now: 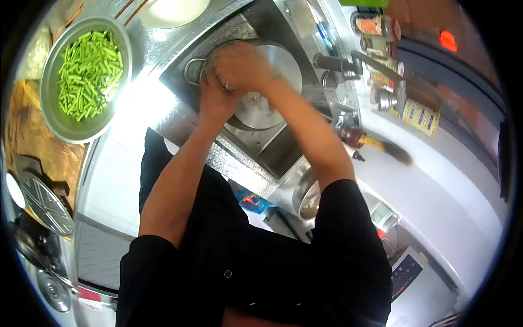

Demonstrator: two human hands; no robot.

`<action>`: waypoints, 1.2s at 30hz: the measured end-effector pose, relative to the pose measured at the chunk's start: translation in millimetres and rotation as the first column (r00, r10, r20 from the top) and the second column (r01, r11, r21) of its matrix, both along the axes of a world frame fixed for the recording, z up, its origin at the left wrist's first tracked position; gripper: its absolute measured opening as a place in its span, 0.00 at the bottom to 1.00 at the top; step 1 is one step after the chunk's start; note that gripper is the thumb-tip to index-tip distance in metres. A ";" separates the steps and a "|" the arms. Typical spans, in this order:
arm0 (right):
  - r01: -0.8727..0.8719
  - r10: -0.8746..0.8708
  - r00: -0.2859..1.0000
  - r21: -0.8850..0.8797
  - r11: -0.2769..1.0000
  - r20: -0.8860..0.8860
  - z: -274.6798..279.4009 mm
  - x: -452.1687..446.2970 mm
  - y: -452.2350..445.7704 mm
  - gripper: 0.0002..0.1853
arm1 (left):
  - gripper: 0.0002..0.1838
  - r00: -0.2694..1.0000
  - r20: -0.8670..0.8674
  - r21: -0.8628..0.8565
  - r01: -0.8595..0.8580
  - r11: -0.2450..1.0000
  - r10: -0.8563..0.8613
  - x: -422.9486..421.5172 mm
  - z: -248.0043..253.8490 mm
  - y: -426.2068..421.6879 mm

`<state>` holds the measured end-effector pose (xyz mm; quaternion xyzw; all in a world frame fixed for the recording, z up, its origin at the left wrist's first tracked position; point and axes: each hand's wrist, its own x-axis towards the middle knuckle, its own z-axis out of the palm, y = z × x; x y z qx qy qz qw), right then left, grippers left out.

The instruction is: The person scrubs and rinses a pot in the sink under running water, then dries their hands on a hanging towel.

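The right hand (242, 65) meets the left hand (217, 101) over the metal pot (286, 71) in the sink (272, 158); I can't tell their openness or grip. Jar labels (419, 117) nearby are too blurred to read.

Here's the sink (272, 155), straight ahead of the person, and a pan (280, 71) sits inside it. Over on the left, the tabletop (143, 61) carries a bowl (54, 115) with cut beans (90, 76) in it, and a cutting board (41, 136) lies at the bowl's near left. Beyond, between bowl and sink, there's a dish (174, 8). Across to the right, the faucet (335, 62) stands beside the sink, with jars (376, 27) further right and a brush (376, 143) nearer the person.
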<state>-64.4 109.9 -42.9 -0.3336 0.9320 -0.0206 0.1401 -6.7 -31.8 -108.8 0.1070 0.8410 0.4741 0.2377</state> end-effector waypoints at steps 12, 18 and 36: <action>0.641 -0.639 0.768 -0.020 0.768 0.043 -26.6 -17.5 66.0 0.13 | 0.60 0.936 0.189 0.039 -0.308 0.951 0.296 16.0 -2.1 13.9; 0.372 -0.388 0.914 -0.134 0.919 -0.118 -36.0 16.3 43.6 0.15 | 0.58 0.933 0.214 0.092 -0.315 0.945 0.290 15.7 -6.1 20.4; 0.895 -0.881 -0.266 -0.239 -0.376 0.392 -93.5 166.9 183.9 0.29 | 0.64 0.994 0.112 0.069 -0.006 0.998 -0.002 -13.7 -24.0 30.3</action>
